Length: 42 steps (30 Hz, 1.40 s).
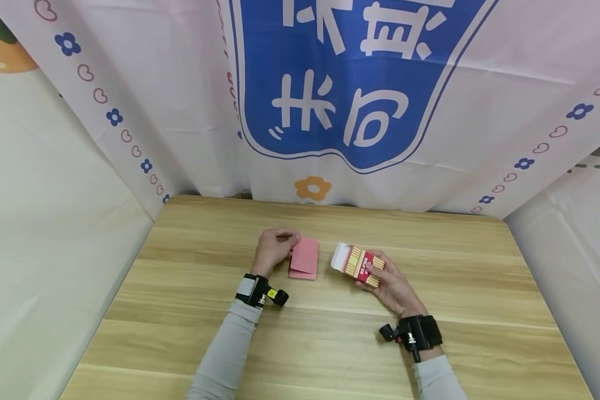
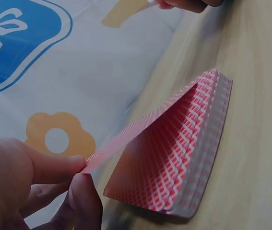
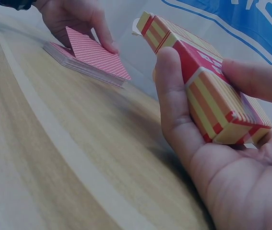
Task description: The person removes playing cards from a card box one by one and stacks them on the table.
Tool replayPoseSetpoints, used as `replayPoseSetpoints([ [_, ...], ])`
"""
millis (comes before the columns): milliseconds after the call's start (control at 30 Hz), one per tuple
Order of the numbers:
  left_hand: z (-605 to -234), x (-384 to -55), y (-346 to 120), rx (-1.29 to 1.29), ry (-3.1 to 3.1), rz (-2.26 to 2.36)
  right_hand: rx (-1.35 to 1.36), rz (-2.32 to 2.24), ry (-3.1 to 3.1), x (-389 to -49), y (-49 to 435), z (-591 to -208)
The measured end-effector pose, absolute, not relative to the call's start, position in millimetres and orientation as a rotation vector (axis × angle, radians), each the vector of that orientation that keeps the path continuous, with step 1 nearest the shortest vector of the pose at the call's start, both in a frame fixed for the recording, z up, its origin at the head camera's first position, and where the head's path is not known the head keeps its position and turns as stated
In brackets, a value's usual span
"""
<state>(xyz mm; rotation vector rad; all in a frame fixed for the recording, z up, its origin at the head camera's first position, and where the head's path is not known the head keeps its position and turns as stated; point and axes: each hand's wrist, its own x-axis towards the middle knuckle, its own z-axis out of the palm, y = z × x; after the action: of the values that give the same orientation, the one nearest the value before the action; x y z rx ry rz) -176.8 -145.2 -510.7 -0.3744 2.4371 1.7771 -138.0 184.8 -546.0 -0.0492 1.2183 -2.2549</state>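
Note:
A deck of playing cards (image 2: 193,158) with red patterned backs lies stacked on the table. My left hand (image 1: 275,249) pinches a corner of the top card (image 1: 305,254) between thumb and finger, and that card is raised at a slant over the deck. In the left wrist view the thumb and fingertip meet at the card's corner. To the right, my right hand (image 1: 391,283) grips a red and yellow striped card box (image 1: 364,265), tilted above the table. The box's white flap (image 1: 341,256) stands open, pointing left toward the deck.
The wooden table (image 1: 330,344) runs up to a white cloth backdrop (image 1: 195,122) with a blue printed sign (image 1: 330,72). Black camera straps are on the left wrist (image 1: 252,290) and the right wrist (image 1: 420,332).

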Motion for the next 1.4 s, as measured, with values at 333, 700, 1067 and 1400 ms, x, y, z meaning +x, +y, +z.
replayPoseSetpoints([
  [333,-515.6,-176.8,-143.6,-0.297,2.707,1.478,-0.043,-2.248,1.226,-138.5,185.5,-543.9],
  [700,-514.2,-177.0,-144.2,-0.340,2.718,1.401,-0.032,-2.247,1.227,-138.1,185.4,-543.0],
  [1067,-514.2,-178.0,-144.6,-0.310,2.732,1.373,-0.040,-2.258,1.216,-138.4,185.1,-544.3],
  [1400,-517.3,-176.8,-144.0,-0.319,2.750,1.354,-0.023,-2.253,1.223,-137.4,184.5,-543.9],
])
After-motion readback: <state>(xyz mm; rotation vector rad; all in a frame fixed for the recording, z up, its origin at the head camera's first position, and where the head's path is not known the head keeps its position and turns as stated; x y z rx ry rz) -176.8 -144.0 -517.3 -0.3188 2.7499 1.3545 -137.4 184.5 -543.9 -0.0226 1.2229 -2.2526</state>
